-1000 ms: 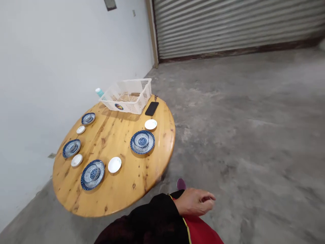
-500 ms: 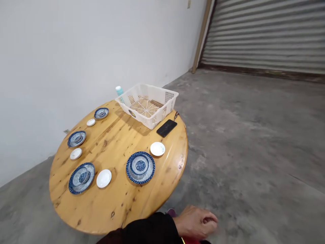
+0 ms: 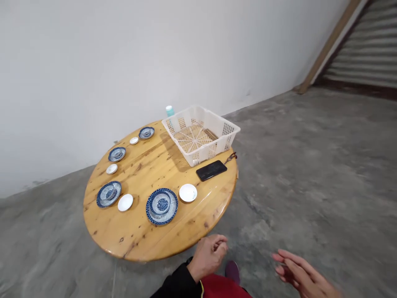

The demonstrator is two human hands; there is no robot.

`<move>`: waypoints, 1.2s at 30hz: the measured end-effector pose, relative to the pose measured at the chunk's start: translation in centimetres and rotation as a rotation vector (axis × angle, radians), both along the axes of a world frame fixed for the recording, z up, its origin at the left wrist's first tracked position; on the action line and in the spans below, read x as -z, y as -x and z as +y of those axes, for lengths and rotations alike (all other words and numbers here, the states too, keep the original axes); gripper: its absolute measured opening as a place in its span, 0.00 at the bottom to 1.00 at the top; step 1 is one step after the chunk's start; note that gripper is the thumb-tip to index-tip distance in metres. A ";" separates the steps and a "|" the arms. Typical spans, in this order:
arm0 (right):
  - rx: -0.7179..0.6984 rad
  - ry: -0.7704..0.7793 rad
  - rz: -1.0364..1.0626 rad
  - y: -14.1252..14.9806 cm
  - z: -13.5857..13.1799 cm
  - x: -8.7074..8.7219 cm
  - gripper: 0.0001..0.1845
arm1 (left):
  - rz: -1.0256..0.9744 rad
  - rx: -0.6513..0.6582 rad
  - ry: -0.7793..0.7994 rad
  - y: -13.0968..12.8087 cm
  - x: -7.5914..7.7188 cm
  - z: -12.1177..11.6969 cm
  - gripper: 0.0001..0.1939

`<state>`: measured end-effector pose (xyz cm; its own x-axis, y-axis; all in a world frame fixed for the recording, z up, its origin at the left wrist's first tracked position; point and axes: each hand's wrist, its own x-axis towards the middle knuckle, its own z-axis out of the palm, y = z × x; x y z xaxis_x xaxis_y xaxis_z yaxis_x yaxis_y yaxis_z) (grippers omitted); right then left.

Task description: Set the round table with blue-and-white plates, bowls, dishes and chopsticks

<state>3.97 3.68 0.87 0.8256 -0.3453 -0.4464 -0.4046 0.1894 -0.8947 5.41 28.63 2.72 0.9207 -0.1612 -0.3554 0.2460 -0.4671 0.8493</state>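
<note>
My left hand hovers just off the near edge of the round wooden table, its fingers curled in and nothing showing in them. My right hand is farther right over the floor, fingers apart and holding nothing. Closest to my left hand on the table are a blue-patterned plate with a bowl on it and a small white dish. Another plate-and-bowl set and a white dish lie to the left. Two more such sets are farther back, each beside a small white dish.
A white plastic basket with brown sticks inside stands at the table's back right. A black phone with a strap lies before it; a light-blue bottle is behind. A white wall borders the far side. My shoe shows below.
My view has turned left, so the table sits farther right. My right hand has come into view at the lower right. The dishes, basket and phone keep their places on the table.
</note>
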 end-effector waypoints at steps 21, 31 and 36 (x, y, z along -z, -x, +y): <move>-0.362 0.403 -0.414 -23.4 5.2 -13.1 0.17 | -0.060 -0.443 -0.069 0.0 2.3 7.4 0.24; -0.640 0.751 -0.412 -38.2 10.9 -18.9 0.20 | 0.034 -0.561 -0.052 1.0 3.8 7.9 0.26; -0.771 0.995 -0.316 -47.3 12.6 -16.8 0.25 | 0.080 -0.695 -0.084 0.5 4.7 6.7 0.28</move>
